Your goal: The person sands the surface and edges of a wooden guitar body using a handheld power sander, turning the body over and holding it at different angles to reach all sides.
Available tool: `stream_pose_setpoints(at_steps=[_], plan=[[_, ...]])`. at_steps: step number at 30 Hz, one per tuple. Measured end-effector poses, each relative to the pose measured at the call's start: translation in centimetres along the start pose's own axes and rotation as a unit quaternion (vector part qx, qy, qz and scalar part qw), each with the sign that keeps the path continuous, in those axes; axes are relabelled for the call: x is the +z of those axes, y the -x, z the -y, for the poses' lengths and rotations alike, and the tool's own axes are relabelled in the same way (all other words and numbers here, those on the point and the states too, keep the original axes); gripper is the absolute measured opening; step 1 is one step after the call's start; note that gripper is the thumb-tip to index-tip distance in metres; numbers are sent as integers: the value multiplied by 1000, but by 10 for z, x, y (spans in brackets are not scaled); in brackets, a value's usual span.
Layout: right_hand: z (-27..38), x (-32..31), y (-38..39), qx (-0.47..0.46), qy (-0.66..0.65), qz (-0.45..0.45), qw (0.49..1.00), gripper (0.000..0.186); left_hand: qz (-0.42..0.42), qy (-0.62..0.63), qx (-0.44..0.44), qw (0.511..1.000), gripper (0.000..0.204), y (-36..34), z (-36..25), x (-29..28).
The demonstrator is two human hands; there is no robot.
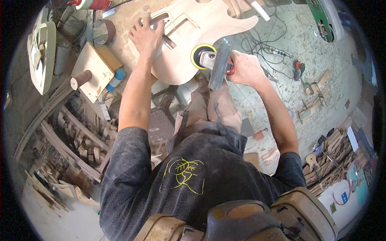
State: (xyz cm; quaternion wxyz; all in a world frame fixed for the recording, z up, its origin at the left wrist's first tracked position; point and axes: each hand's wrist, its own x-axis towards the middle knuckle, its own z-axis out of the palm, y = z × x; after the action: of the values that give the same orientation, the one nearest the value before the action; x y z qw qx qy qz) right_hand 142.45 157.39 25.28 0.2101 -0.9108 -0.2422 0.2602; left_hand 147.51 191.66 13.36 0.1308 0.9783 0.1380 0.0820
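Note:
A pale wooden electric guitar body (213, 22) with routed cavities lies at the top middle, its right horn pointing out over the floor. My left hand (145, 37) rests on it beside the upper cavity, fingers spread. My right hand (245, 69) is closed round the red and black grip of a power sander (207, 59). The sander's round, yellow-rimmed pad is at the body's lower right edge; I cannot tell whether it touches. A dark grey bar-shaped part (220, 67) stands across the tool in front of my fingers, hiding some of its housing.
Left of the body are a board (91, 72) with a brown sanding roll (81, 80), a blue bottle (116, 78) and a red-and-white bottle (94, 4). Cables (261, 44) and a power strip (278, 52) lie on the floor at right. Wood offcuts (88, 148) fill the lower left.

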Motion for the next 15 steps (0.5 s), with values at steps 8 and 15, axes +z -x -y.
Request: stream_pose_setpoints(at_steps=[8, 15], plan=[[2, 6, 2, -10, -29, -24, 999, 44, -10, -18, 8, 1000, 74, 0, 1, 1], [3, 11, 3, -45, 4, 21, 999, 42, 9, 8, -5, 1000, 72, -1, -7, -3]])
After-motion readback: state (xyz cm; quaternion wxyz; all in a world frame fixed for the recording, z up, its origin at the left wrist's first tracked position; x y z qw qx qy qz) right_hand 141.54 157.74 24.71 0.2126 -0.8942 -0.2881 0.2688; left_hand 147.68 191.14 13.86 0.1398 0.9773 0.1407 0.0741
